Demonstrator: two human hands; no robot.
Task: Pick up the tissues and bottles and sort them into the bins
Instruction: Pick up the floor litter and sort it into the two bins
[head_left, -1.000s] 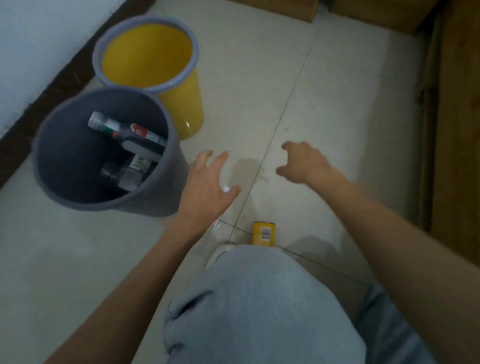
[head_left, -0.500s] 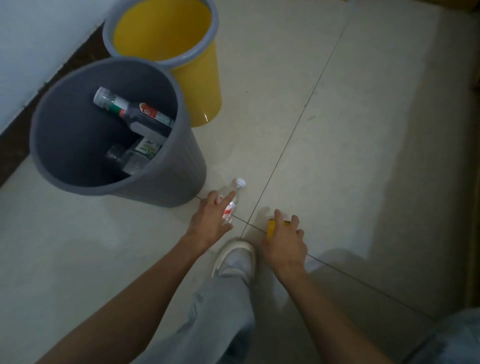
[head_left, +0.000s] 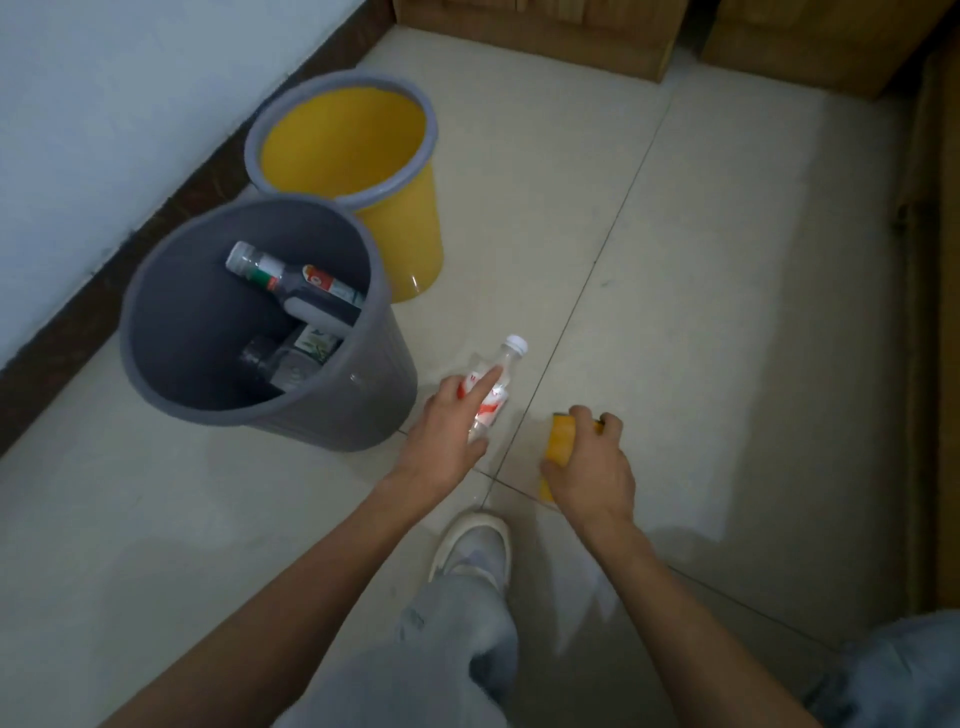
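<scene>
Two hands low over floor | left hand (head_left: 447, 431) wrapped round clear bottle (head_left: 493, 387), forefinger extended | right hand (head_left: 589, 467) clasping yellow can (head_left: 562, 436) | grey bin (head_left: 363, 395) beside left hand holds two bottles | yellow bin (head_left: 410, 244) behind it.

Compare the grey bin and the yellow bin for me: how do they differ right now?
The grey bin already holds bottles; the yellow bin shows only bare yellow inside. The grey bin stands nearer the left hand, the yellow bin farther back by the wall. The grey bin is grey throughout, the yellow bin yellow. Both stand upright, have grey rims and sit side by side.
</scene>
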